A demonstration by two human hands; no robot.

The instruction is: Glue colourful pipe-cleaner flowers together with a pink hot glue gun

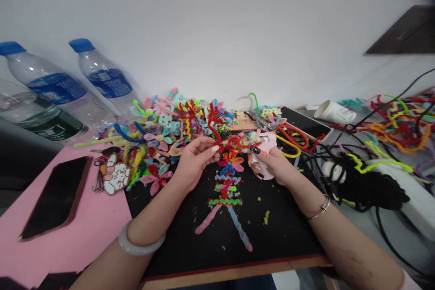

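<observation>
My left hand [199,158] is closed, its thumb and fingers pinching a red pipe cleaner [220,146]. My right hand [273,163] grips a pale pink glue gun [267,156], whose front end points left toward the red piece. Bits of coloured fuzz lie around that front end, and its tip is hard to make out. Below both hands, a figure made of pipe cleaners [224,201] lies on the black board [176,235]. It has orange and blue petals at the top, wavy bands across the middle and two splayed legs, one pink and one blue with pink.
A heap of pipe-cleaner flowers [163,131] lies behind my hands. Yellow-handled scissors [288,147], a paper cup [335,112] and tangled black cables [370,186] are on the right. On the left are a phone [56,197], a keychain [113,174] and plastic bottles [105,77].
</observation>
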